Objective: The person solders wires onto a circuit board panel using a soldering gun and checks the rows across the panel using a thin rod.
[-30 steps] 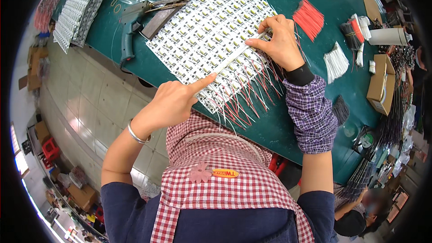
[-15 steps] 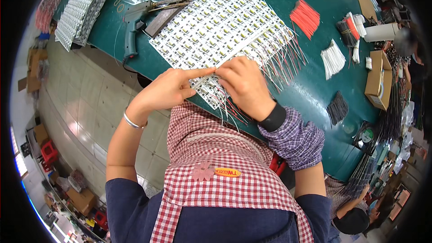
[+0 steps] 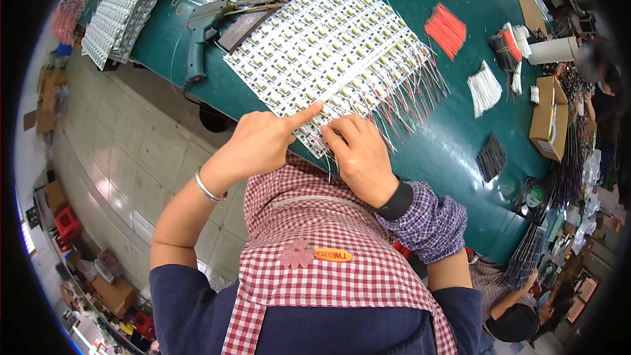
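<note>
A panel of white circuit boards, dotted with small yellow-green parts, lies slantwise on the green table. Thin red and white wires stick out from its right side. My left hand comes in over the near corner, its index finger stretched out and its tip touching the panel; the other fingers are curled. Close beside it, my right hand rests on the panel's near edge with bent fingers pressed down. Whatever lies under its fingertips is hidden.
A dark bar and a teal pistol-shaped tool with a cord lie left of the panel. Bundles of red wires, white wires and black wires lie to the right, near a cardboard box. Stacked panels stand far left.
My left index fingertip has come away from my right fingers and points farther up the panel. My right hand has moved slightly nearer to me, its fingers lower on the panel.
</note>
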Demonstrator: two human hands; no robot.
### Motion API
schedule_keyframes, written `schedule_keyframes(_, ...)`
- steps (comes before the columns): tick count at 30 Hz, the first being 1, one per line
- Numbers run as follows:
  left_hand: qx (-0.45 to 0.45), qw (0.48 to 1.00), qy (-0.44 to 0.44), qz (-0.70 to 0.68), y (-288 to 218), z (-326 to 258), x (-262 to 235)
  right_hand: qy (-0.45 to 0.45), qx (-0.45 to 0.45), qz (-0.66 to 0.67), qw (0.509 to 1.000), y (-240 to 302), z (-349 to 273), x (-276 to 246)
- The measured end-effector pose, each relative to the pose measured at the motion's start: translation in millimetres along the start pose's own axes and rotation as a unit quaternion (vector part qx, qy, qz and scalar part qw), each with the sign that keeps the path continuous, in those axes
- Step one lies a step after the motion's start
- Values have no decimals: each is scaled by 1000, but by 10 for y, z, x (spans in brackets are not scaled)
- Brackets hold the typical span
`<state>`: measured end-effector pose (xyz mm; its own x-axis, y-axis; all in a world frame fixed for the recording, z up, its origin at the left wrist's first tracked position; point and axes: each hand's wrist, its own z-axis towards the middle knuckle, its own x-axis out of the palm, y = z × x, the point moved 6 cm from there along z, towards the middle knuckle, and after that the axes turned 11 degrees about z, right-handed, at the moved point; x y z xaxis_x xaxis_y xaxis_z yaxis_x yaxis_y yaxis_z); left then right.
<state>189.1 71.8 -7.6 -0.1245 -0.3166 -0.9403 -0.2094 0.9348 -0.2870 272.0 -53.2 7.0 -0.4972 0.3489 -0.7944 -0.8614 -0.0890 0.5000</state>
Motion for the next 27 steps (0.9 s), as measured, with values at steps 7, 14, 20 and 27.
schedule_keyframes(7, -28, 998, 49, 6, 5, 40, -18, -16, -25, -18, 999, 127, -16, 45)
schedule_keyframes(14, -37, 972, 45, -226, 128, 1, -73, 40, -24, -15, 999, 148, -92, 18)
schedule_keyframes(20, -138, 898, 59, -413, 346, -197, -100, -73, 61, 44, 995, -311, 62, -635)
schedule_keyframes(27, -163, 887, 82, -424, 397, -137, -24, -175, 120, -24, 977, -1499, 435, -974)
